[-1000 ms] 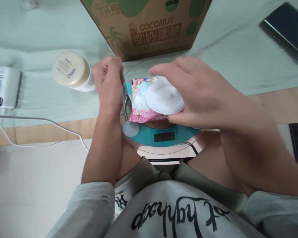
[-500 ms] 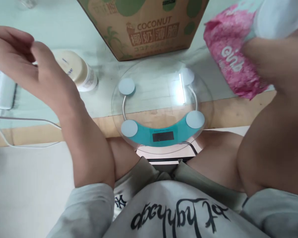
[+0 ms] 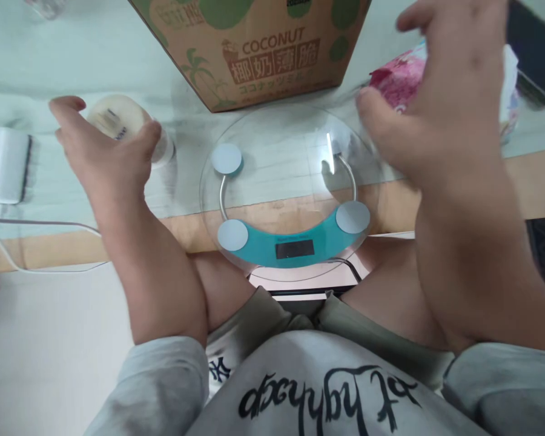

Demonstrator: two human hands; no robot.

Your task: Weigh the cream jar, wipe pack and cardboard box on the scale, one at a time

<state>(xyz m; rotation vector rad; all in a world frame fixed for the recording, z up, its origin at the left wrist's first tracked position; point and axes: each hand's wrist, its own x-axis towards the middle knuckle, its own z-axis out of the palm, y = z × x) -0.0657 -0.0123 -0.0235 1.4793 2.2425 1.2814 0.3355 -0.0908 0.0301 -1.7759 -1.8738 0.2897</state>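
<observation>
My left hand (image 3: 106, 145) is open, thumb and fingers apart, in front of a white jar (image 3: 118, 118) with a cream lid. Whether it touches the jar I cannot tell. My right hand (image 3: 445, 109) is also open, its thumb spread away from the fingers. Behind it a pink and white packet (image 3: 397, 75) lies on the table, partly hidden by the hand. Between my hands a round glass scale (image 3: 295, 251) with a teal band and a dark display rests at the table's edge, overhanging my lap.
A coconut cardboard box (image 3: 272, 60) stands just behind the scale. On the left lie a white device (image 3: 4, 163) and a white cable (image 3: 40, 223). A dark flat object (image 3: 536, 54) is at the far right. The wooden table edge (image 3: 177, 233) runs across in front of my legs.
My right hand has let go of the pink packet, which now lies on the table, and has moved left. My left hand has moved right and down, toward the jar, with its fingers opening.
</observation>
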